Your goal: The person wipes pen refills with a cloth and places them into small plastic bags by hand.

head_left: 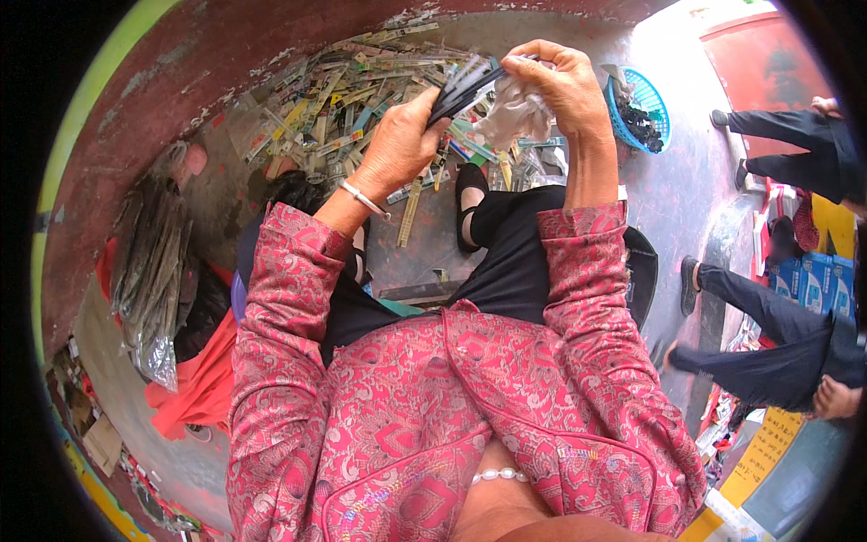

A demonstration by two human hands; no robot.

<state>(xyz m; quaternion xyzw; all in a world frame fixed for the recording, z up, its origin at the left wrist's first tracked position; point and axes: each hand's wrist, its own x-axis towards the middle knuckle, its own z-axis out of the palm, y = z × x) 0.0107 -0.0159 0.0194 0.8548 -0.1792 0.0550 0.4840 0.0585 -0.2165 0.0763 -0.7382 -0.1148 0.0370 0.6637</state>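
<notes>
A bundle of thin dark strips (465, 93) spans my two raised hands in front of me. My left hand (404, 137), with a bracelet at the wrist, is closed around its near left end. At the far right end, my right hand (562, 83) pinches with thumb and forefinger. A crumpled white cloth (513, 113) hangs under that hand, apparently held by its other fingers, which are partly hidden. Below lies a heap of flat, narrow printed strips (339, 104) in mixed colours, spread over the floor.
A blue plastic basket (664, 113) with black pieces inside stands right of the heap. Clear plastic bags (158, 280) and red cloth (203, 379) lie at my left. Two people's dark-trousered legs (768, 330) show at the right, near blue boxes (817, 282).
</notes>
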